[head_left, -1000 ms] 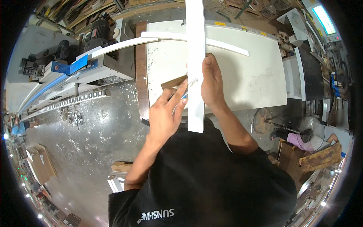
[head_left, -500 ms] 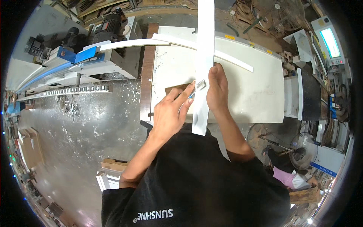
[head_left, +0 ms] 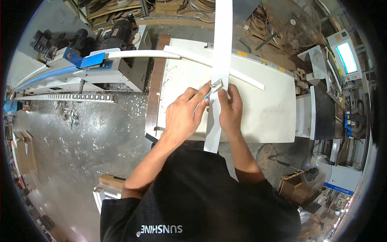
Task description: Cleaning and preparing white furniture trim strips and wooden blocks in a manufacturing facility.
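A long narrow white board point(head_left: 222, 44) stretches away from my body, its near end close to my shirt. My left hand point(head_left: 183, 115) is closed around a small hand tool with a flat metal head point(head_left: 217, 84) and a bit of blue by the fingers. That metal head rests against the board's face, near its left edge. On the other side, my right hand point(head_left: 231, 111) grips the board's right edge, thumb on the face just below the tool. The palm hides most of the tool's handle.
Beneath the board is a pale worktable point(head_left: 266, 117) with a brown strip point(head_left: 152, 97) along its left side. A thin white strip point(head_left: 246, 79) lies across it. Machinery with a motor point(head_left: 121, 33) stands at the left; a lit screen point(head_left: 346, 57) and a fan point(head_left: 296, 26) are at the right.
The tool has slid farther up the board, away from me. My right hand has shifted down the board's edge, its thumb now below the tool. The whole view has tilted slightly.
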The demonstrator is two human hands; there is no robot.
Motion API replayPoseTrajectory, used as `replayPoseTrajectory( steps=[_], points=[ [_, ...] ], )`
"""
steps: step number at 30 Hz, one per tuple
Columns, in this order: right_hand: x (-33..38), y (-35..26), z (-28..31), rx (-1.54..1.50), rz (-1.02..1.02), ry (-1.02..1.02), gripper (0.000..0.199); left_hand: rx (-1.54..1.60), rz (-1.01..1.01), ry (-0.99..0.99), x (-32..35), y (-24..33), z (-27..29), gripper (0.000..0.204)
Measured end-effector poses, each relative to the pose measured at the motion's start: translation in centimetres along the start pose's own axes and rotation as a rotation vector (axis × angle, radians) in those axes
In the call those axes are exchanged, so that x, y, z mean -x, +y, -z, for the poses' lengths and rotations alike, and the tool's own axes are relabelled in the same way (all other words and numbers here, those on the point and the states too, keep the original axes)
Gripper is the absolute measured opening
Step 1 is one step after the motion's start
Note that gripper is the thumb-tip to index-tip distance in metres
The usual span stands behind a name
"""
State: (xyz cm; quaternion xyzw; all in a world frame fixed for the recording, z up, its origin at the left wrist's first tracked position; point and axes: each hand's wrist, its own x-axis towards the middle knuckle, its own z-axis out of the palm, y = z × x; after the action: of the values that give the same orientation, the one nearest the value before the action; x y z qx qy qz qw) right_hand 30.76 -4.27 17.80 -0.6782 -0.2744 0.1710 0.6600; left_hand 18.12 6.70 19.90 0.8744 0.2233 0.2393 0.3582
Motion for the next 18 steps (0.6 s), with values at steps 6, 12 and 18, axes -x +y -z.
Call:
replayPoseTrajectory(
  steps=[6,12,18],
  points=[
    [0.7,-0.2,-0.1,-0.054,-0.057,-0.009,0.035,0.011,-0.044,0.078,-2.6,0.1,0.9,0.045],
    [1.2,-0.3,0.3,-0.044,-0.085,-0.111,0.035,-0.012,-0.045,0.148,-5.8,-0.3,2.3,0.044],
    [2.3,-0.3,0.6,-0.058,-0.034,-0.179,0.037,-0.002,-0.023,0.253,-8.1,-0.2,3.9,0.038]
  ],
)
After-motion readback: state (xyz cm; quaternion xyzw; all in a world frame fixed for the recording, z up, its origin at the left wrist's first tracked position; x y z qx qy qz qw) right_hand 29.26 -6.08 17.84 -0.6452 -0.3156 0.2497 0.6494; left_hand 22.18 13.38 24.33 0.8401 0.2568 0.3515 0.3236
